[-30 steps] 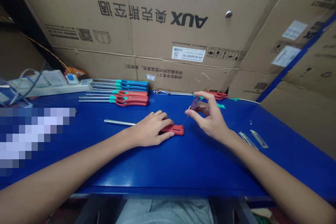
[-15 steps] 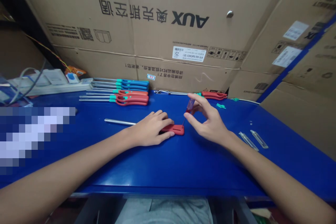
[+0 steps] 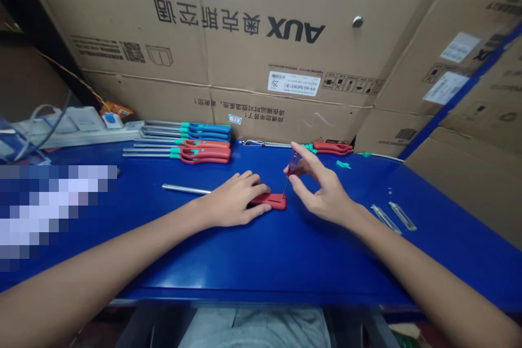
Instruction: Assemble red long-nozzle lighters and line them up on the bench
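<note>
My left hand (image 3: 233, 199) lies on the blue table (image 3: 261, 255), its fingers pressing down on a red plastic tool handle (image 3: 272, 201) with a dark slot. A steel shaft (image 3: 185, 189) runs out from under that hand to the left. My right hand (image 3: 322, 190) pinches a small translucent purple syringe (image 3: 294, 163) between thumb and fingers. The syringe's thin needle (image 3: 284, 189) slants down, its tip at the slot of the red handle.
Along the back of the table lie several steel-shafted tools with blue or red handles (image 3: 204, 147). A red-handled tool (image 3: 332, 147), teal scraps (image 3: 343, 164) and clear plastic strips (image 3: 385, 218) lie to the right. A power strip (image 3: 77, 131) sits back left, before cardboard boxes (image 3: 261, 38).
My right hand and the syringe have shifted slightly left, and the syringe now stands closer to upright. The needle tip stays at the slot. My left hand has not moved.
</note>
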The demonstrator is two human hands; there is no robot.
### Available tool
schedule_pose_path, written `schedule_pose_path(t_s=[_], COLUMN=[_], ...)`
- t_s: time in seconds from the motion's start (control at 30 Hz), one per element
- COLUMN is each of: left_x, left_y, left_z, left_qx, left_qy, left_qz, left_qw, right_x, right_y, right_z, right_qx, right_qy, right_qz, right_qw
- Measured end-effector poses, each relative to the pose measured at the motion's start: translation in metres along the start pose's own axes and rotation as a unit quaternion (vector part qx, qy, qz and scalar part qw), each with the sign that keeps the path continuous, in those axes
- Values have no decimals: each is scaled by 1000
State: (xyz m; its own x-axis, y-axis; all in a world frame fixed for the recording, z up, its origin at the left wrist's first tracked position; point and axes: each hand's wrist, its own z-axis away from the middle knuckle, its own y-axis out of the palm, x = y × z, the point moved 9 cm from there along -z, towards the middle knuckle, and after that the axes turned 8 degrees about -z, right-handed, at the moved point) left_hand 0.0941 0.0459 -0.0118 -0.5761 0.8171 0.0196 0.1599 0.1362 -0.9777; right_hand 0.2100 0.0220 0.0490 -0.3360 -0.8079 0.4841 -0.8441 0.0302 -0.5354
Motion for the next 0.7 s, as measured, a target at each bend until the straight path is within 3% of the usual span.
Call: schedule_pose_path(t_s=[0.13, 0.37, 0.7], left_x=[-1, 0, 0], left_y=[0, 0, 1], left_z=[0, 0, -1], left_qx=[2, -1, 5], left_qy=[3, 3, -1], left_qz=[-7, 0, 2], left_qw=[1000, 1000, 1000], right_x=[2, 6, -3], right_y=[-5, -2, -7], right_z=[1, 0, 2], right_qx=[-27, -5, -37], right_qy=[-16, -22, -18], right_qz=[30, 17, 57], right_qw=[999, 1000, 998])
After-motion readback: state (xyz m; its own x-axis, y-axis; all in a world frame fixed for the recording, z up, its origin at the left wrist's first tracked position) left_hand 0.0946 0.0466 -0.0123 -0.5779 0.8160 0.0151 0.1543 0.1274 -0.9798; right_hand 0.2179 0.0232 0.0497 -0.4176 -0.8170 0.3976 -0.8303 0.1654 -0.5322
